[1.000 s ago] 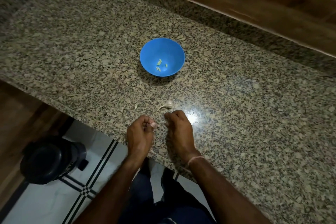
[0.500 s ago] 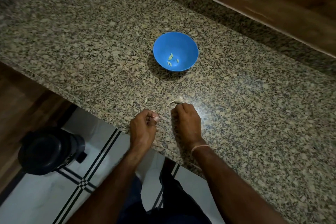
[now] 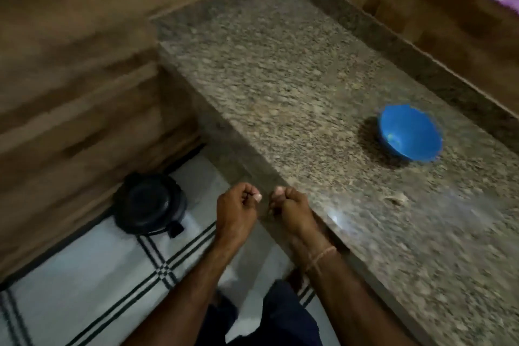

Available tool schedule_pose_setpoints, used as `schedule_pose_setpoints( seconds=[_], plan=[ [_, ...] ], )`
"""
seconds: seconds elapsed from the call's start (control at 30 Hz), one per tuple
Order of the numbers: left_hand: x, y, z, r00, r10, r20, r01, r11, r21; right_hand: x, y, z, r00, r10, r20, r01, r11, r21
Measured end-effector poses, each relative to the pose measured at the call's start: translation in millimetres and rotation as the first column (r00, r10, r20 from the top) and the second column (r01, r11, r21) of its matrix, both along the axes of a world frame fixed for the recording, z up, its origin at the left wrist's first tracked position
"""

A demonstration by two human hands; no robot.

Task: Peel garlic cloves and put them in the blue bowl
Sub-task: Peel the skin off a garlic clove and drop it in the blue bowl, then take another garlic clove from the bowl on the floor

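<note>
Left hand (image 3: pixel 237 206) and right hand (image 3: pixel 290 209) sit just beside each other at the counter (image 3: pixel 280 78) edge. Both have fingers curled in, thumbs forward.

There's a pale bit (image 3: pixel 257 197) at the left thumb tip. Probably the clove being peeled, but the frame is smeared and I can't tell it from a nail. So I can't tell whether either hand pinches anything. I see nothing in the right.

A garlic piece (image 3: pixel 396 199) lies on the counter right of the hands, apart from them, roughly between them and the bowl (image 3: pixel 421 146). The bowl stands upright further back. A pale speck shows low inside, so I judge some cloves are already done. A bin (image 3: pixel 150 202) stands on the floor (image 3: pixel 84 275), left of the hands.

My read: mid-peel on one clove, task partway.

Next move calls for:
- stripping the last skin
- reaching forward-right to the bowl
- letting go only once over the rim
- then fetching the garlic piece

The left hand is out over the floor, so a loose pinch would likely drop the clove down there.
</note>
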State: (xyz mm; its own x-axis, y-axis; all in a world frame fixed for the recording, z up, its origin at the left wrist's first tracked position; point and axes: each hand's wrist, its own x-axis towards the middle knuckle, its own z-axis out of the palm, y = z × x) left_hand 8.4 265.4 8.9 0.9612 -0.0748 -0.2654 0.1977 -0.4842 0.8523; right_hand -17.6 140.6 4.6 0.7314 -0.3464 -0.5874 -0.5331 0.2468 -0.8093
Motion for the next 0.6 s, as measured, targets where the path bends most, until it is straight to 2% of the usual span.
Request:
schedule_pose_setpoints(
  seconds=[0.07,0.17,0.3,0.47,0.6],
  plan=[
    [5.6,52.4,-0.2,0.993,0.12,-0.001,-0.12,0.993,0.002,16.4,52.1,-1.7,0.997,0.065,-0.032,-0.06,0.987,0.149],
    [15.4,130.7,-7.5,0.955,0.296,-0.004,-0.296,0.955,0.018,45.5,124.4,-8.9,0.978,0.196,-0.077,-0.169,0.948,0.27],
    [14.4,215.5,-19.2,0.863,0.505,-0.026,-0.504,0.863,0.026,75.9,196.4,-30.9,0.929,0.349,-0.125,-0.302,0.909,0.287],
    [21.3,286.0,-43.7,0.744,0.665,-0.067,-0.663,0.747,0.05,122.3,273.4,-59.5,0.88,0.42,-0.223,-0.352,0.891,0.288],
    [40.7,324.1,-97.5,0.644,0.73,-0.226,-0.736,0.673,0.076,149.0,310.2,-115.8,0.781,0.507,-0.366,-0.436,0.861,0.263]
  ],
)
